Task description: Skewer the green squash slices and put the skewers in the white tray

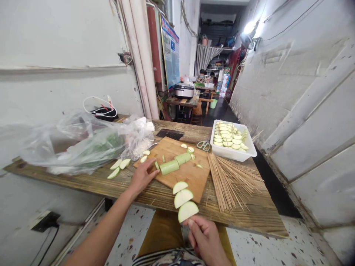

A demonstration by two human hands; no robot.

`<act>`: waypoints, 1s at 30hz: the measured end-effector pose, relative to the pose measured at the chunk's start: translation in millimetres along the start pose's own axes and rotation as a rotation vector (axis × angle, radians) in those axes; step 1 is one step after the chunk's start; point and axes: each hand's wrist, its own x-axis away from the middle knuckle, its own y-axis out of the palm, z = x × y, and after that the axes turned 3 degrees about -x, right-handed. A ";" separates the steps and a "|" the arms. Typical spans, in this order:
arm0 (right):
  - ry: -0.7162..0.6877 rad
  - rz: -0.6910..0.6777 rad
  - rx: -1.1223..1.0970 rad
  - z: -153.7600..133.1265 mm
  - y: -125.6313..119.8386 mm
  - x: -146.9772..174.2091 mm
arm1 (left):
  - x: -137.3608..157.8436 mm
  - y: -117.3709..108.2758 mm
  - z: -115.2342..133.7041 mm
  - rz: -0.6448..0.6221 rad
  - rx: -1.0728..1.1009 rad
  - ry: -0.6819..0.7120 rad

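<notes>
1. Head view: the right hand (206, 238), low and nearest the camera, is closed in a pinch on the near end of a thin bamboo skewer carrying three pale green half-moon vegetable slices (183, 201). The skewer itself is mostly hidden by the slices.
2. The skewered stack runs away from that hand toward the light wooden cutting board (191, 175), its long axis pointing up and slightly left, the far slice over the board's near edge.
3. The left hand (142, 176) lies flat and open, palm down, fingers on the board's left edge, holding nothing.
4. Just right of those fingers lie two cut lengths of green-skinned vegetable (175, 163), long axis slanting up to the right; the left hand is clearly the nearer one.
5. Loose slices (119, 167) sit on the rough wooden counter (249, 212) left of the board.
6. Right of the board spreads a pile of bare bamboo skewers (230, 181), and beyond it a white plastic tray (234, 152) of filled skewers.
</notes>
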 end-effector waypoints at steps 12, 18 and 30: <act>-0.087 -0.129 0.086 -3.2 8.0 -0.3 | 55.6 25.9 53.0 -0.196 1.268 -0.604; -0.026 -0.124 0.096 -2.1 6.6 -0.8 | 64.6 31.9 75.6 -0.128 1.285 -0.682; 0.017 -0.099 0.093 -0.8 2.6 2.6 | 69.1 37.9 81.5 -0.100 1.057 -0.634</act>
